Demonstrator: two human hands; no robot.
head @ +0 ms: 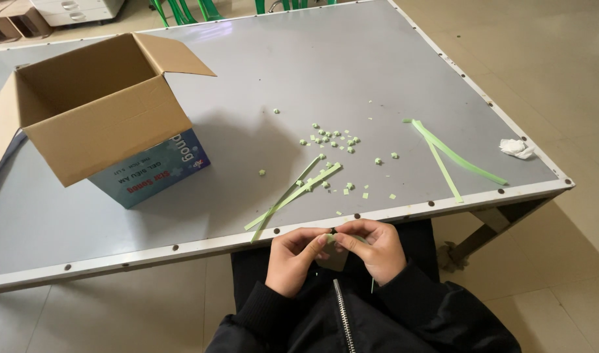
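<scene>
Both hands are just below the near edge of the grey metal-rimmed bench (378, 78), over the lap. The left hand (291, 259) and the right hand (376, 248) meet at the fingertips, and together they pinch a small green folded paper piece (330, 238); its shape is too small to tell, perhaps a tiny star. On the bench lie many small green paper stars (332, 137), long green paper strips (293, 193) and two more green strips (453, 157) to the right. An open cardboard box (103, 111) stands at the left, and a crumpled white tissue (516, 148) is near the right edge.
</scene>
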